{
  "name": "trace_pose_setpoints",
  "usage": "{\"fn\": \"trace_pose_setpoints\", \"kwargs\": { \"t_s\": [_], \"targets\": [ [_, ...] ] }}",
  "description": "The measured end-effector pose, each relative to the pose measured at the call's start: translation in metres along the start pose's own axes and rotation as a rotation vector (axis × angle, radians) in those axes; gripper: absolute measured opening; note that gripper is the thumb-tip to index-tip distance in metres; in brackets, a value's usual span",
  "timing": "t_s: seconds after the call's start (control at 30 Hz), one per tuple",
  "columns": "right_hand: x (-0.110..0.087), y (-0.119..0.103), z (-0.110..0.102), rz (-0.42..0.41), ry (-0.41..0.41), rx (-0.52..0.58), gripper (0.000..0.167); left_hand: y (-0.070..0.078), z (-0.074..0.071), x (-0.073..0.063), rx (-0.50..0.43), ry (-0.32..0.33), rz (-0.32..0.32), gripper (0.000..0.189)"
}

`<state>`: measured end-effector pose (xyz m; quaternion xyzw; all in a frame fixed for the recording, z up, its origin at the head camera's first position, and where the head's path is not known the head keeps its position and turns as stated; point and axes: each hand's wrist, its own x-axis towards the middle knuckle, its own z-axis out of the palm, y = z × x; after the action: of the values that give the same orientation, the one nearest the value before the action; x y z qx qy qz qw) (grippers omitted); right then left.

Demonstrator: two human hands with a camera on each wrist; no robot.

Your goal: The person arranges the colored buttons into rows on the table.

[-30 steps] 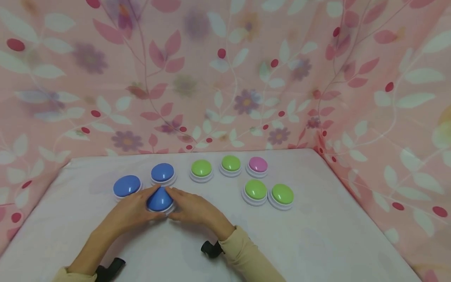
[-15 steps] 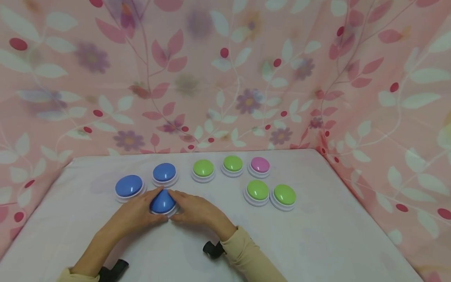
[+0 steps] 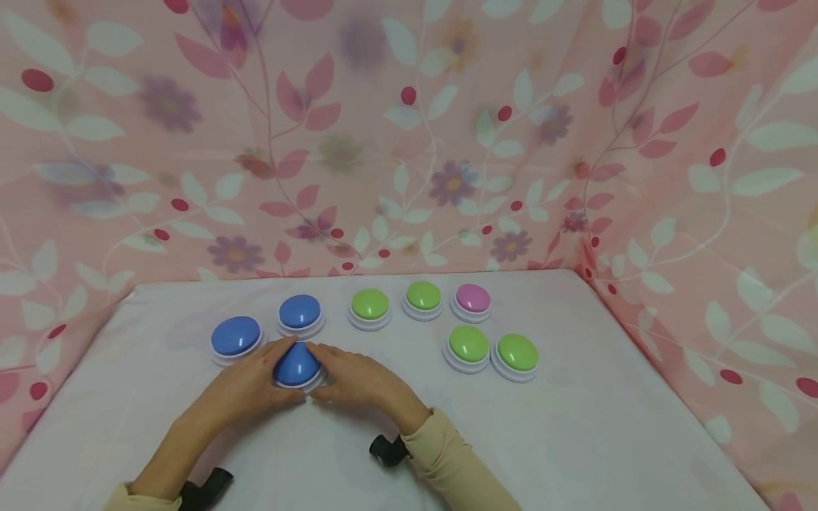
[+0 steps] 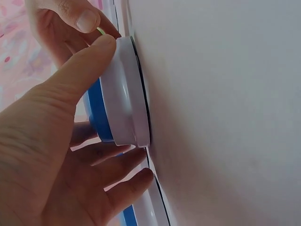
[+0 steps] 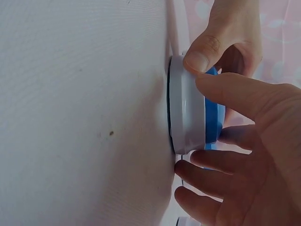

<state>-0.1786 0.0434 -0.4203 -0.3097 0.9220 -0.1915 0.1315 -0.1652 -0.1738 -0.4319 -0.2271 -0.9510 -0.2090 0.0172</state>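
A round push button with a blue dome [image 3: 297, 365] and white base sits on the white-covered table, framed by both hands. My left hand [image 3: 246, 387] grips its left side, and my right hand [image 3: 358, 380] holds the right side. In the left wrist view, the left thumb [image 4: 82, 68] lies on the near edge of the white base [image 4: 124, 94], with the other fingers curled round the side. From the right wrist view, the right thumb [image 5: 230, 92] presses the base too, close to the left thumb [image 5: 202, 54]. The far side of the button is partly hidden by fingers.
Two more blue buttons, one at the left [image 3: 236, 336] and one just behind [image 3: 300, 311], stand close to the hands. Several green buttons [image 3: 469, 343] and a pink button [image 3: 473, 298] stand farther right. A floral cloth [image 3: 396, 177] rises behind the table [image 3: 575, 426].
The head view has shifted slightly. Both hands keep their hold on the blue button, and the buttons stay in about the same places on the table.
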Motion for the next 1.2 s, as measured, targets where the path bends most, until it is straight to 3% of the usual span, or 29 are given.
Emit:
{"fn": "trace_pose_setpoints", "kwargs": {
  "t_s": [0.2, 0.43, 0.7, 0.97, 1.2],
  "targets": [
    [0.001, 0.000, -0.001, -0.026, 0.010, -0.030, 0.078, 0.000, -0.006, -0.001, 0.004, 0.002, -0.001, 0.094],
    [0.003, 0.000, -0.004, -0.064, 0.046, -0.020, 0.077, 0.003, -0.016, -0.001, -0.016, -0.050, -0.062, 0.099],
    [0.005, -0.006, -0.009, -0.106, 0.080, -0.010, 0.074, 0.001, -0.033, -0.003, -0.001, -0.022, -0.052, 0.103],
    [0.022, -0.020, -0.008, -0.122, 0.096, -0.023, 0.072, -0.015, -0.049, -0.006, -0.061, -0.035, -0.114, 0.108],
    [0.044, -0.037, -0.007, -0.072, 0.068, -0.032, 0.072, -0.038, -0.055, -0.004, -0.033, -0.037, -0.124, 0.100]
  ]
}}
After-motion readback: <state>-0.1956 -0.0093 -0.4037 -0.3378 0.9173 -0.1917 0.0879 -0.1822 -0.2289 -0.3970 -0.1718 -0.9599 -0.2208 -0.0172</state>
